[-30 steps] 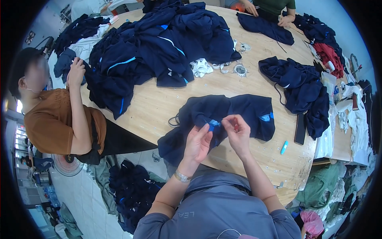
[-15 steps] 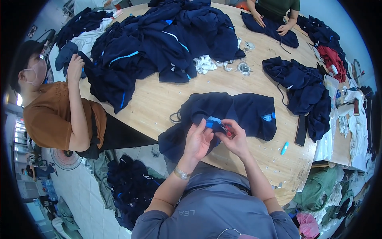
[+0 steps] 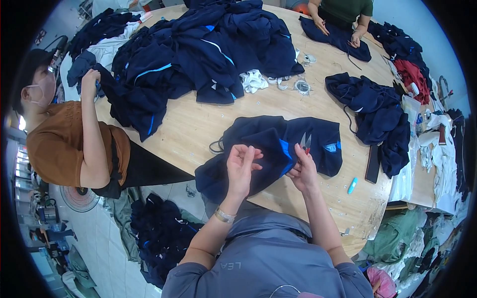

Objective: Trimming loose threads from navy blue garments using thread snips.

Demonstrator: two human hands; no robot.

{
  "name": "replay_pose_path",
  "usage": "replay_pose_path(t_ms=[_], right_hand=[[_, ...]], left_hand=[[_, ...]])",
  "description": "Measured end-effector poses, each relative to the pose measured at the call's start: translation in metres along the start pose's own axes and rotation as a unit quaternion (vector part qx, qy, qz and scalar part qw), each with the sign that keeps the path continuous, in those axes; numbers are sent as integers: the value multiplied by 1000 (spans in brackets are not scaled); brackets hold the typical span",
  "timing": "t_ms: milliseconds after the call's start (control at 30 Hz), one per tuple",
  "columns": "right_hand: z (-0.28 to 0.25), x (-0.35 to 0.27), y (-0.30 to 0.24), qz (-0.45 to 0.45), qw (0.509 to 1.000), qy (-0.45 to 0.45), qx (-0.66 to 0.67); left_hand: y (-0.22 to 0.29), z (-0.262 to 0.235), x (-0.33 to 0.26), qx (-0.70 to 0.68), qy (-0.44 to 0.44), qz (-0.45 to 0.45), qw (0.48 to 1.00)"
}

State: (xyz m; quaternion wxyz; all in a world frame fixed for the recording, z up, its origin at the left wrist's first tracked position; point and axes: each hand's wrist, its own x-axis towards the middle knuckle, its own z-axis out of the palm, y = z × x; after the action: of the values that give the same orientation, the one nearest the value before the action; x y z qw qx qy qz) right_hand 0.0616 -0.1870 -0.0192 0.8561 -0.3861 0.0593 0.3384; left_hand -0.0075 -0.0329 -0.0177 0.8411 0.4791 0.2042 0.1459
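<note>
A dark navy garment (image 3: 258,141) with bright blue trim lies on the table in front of me. My left hand (image 3: 242,168) hovers over its near part, fingers loosely curled and apart, with nothing visible in them. A small pair of red-handled scissors (image 3: 306,141) is in my right hand (image 3: 304,171), its blades pointing away from me and slightly spread. The fingers of that hand are beside the blue trim (image 3: 286,149); whether they also grip the cloth I cannot tell. Another blue patch (image 3: 331,147) shows at the garment's right end.
A large heap of navy garments (image 3: 198,54) covers the far left table, and another pile (image 3: 370,107) lies right. A turquoise marker (image 3: 353,185) and dark phone (image 3: 372,164) are nearby. One co-worker (image 3: 69,144) stands left; another's hands (image 3: 355,39) handle navy cloth across the table.
My hands have moved apart, and the left no longer touches the blue-trimmed edge. In my right hand the scissors now point away from me. The garment's near part has dropped flatter.
</note>
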Motion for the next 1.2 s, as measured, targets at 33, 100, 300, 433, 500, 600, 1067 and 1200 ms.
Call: replay_pose_path(t_ms=[33, 100, 300, 433, 500, 600, 1067, 1200], right_hand=[[-1, 0, 0, 10, 1000, -15, 21], [-4, 0, 1, 17, 999, -18, 26], [1, -6, -6, 22, 999, -49, 10], [-9, -3, -18, -77, 994, 6, -72], [-13, -5, -23, -81, 992, 9, -92], [-16, -7, -23, -83, 992, 0, -93], [-122, -76, -82, -45, 790, 190, -581], [-101, -40, -55, -131, 806, 134, -562]], left_hand=[[1, -1, 1, 25, 3, 36, 999], [-3, -3, 7, 69, -7, 87, 994], [13, 5, 37, 486, -218, 292, 795], [19, -2, 53, 155, -280, 13, 947], [25, 3, 50, 157, -282, 40, 946], [27, 0, 51, 190, -289, 29, 938], [59, -101, 32, 499, 76, 102, 857], [37, -100, 27, 572, 88, 44, 815]])
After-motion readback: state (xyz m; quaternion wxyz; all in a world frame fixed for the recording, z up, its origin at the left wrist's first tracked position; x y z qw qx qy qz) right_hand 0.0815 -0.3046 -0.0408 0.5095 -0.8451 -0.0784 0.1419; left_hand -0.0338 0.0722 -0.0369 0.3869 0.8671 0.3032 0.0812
